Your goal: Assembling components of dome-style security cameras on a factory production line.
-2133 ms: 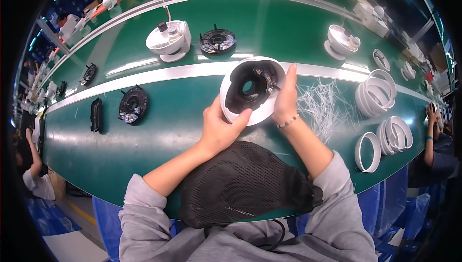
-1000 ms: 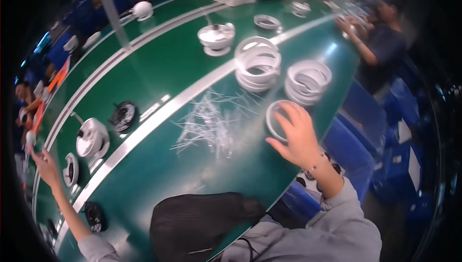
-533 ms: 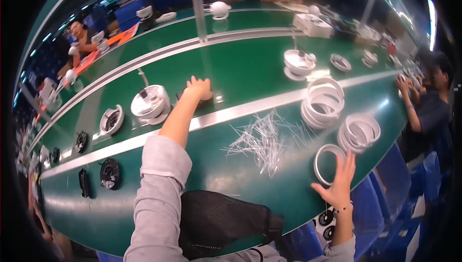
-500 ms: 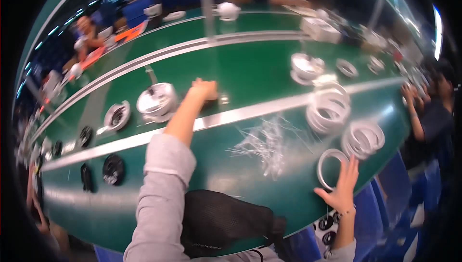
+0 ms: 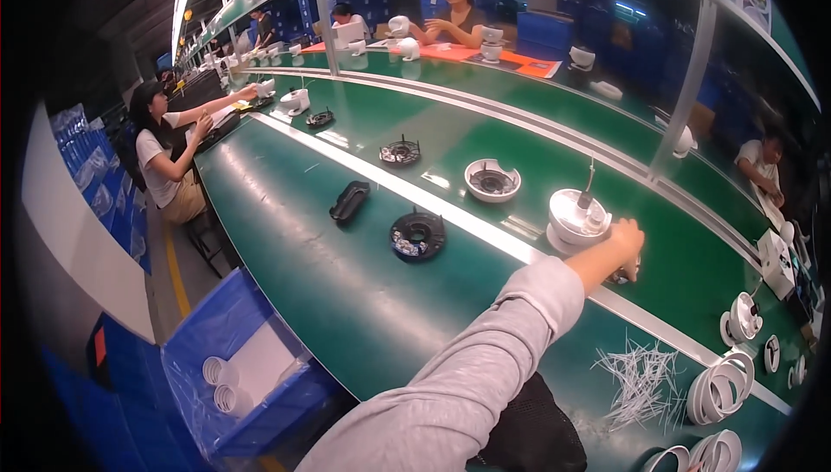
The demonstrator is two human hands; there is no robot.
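My left hand (image 5: 625, 245) reaches across the pale rail onto the far green surface, just right of a white round housing (image 5: 578, 219) with a dark part and a cable standing up from it. Its fingers curl downward around something dark and partly shiny, mostly hidden under the hand. Left of the housing sit a white ring-shaped shell (image 5: 492, 182) with a dark inside and a black round frame (image 5: 400, 152). On the near table lie a black round base (image 5: 417, 236) and a black elongated part (image 5: 350, 202). My right hand is out of view.
White thin strips (image 5: 640, 383) lie in a loose pile near white rings (image 5: 721, 388). A black mesh item (image 5: 532, 429) sits below my left arm. A blue lined bin (image 5: 251, 368) stands beside the table. A co-worker (image 5: 164, 147) sits at the far left; others work across.
The view has swung left, bringing in the bin and the seated co-worker. My right hand, formerly by the white rings, has left the picture. My left hand remains beside the white housing.
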